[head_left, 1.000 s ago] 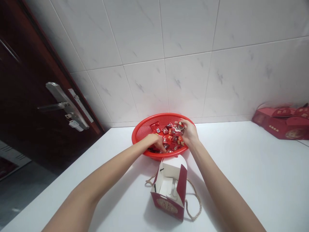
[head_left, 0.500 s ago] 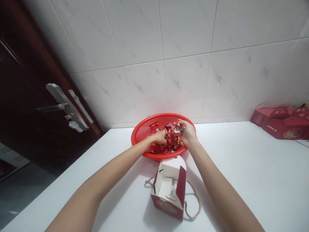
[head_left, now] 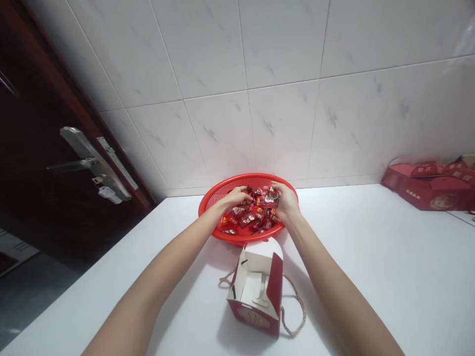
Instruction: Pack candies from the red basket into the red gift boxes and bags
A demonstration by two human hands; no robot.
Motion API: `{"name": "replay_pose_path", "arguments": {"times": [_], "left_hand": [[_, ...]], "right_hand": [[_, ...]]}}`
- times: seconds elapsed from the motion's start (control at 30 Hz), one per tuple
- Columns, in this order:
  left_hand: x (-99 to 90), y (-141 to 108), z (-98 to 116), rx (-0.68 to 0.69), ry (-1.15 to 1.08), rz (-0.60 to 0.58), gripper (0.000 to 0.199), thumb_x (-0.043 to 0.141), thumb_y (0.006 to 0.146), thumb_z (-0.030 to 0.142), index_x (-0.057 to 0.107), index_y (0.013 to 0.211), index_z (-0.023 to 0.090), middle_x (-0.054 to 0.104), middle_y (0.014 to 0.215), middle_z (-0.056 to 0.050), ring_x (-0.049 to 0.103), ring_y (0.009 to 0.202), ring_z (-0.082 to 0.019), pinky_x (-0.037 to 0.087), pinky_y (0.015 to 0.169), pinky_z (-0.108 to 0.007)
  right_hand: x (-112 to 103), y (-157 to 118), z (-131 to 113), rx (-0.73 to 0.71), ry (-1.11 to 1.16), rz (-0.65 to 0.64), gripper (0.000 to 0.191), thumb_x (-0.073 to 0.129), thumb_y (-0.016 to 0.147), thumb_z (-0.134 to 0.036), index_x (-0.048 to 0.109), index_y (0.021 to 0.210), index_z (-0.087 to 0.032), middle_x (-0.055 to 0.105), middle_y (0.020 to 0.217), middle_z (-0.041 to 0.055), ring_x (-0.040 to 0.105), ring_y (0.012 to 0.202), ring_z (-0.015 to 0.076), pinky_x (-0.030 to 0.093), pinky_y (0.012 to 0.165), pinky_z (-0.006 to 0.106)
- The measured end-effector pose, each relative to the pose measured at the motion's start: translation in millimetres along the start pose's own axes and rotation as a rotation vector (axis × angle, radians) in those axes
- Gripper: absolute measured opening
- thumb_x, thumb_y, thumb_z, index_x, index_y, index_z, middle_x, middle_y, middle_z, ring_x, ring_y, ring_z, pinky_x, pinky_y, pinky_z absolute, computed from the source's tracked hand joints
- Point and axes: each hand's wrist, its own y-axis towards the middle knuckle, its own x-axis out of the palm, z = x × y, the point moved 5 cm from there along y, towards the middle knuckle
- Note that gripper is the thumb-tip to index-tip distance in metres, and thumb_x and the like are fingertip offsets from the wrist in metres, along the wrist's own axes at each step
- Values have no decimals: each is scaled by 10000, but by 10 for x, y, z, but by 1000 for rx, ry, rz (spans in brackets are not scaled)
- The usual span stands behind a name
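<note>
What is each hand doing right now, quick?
Left hand: fingers bent over the candies in the red basket; can't tell whether it holds any.
Right hand: closed on wrapped candy.

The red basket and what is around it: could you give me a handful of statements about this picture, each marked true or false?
1. The left hand and the right hand are both at the red basket. True.
2. The right hand holds nothing. False: it holds a wrapped packet.
3. The open box, with a tan rope, stands nearer the camera than the basket. True.
4. The basket is upside down. False: its mouth faces up, and small wrapped packets lie inside.
5. Another box, also red, stands near the tiled wall, on the picture's right. True.
</note>
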Motion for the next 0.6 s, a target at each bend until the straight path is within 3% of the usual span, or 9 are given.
{"name": "replay_pose_path", "arguments": {"times": [0.23, 0.4, 0.6], "left_hand": [[5, 60, -36, -51, -12, -41, 148, 598, 638, 127, 467, 615, 194, 459, 563, 25, 399, 482, -108, 327, 453, -246], [22, 68, -22, -60, -22, -52, 159, 555, 634, 121, 420, 601, 199, 436, 567, 24, 375, 490, -111, 310, 469, -259], [-38, 143, -84, -72, -28, 31, 96, 551, 695, 177, 462, 689, 213, 417, 589, 43, 374, 513, -126, 344, 520, -277]], "right_hand": [[-26, 75, 3, -77, -27, -14, 114, 673, 605, -105, 632, 653, -200, 675, 616, -32, 608, 575, 130, 506, 541, 248], [-7, 43, -8, -70, -69, -65, 156, 737, 555, -151, 616, 639, -202, 637, 579, -50, 558, 520, 121, 444, 481, 251], [-7, 8, -15, -52, -76, -87, 306, 773, 503, -105, 656, 766, -208, 688, 657, -46, 576, 567, 124, 421, 473, 235]]}}
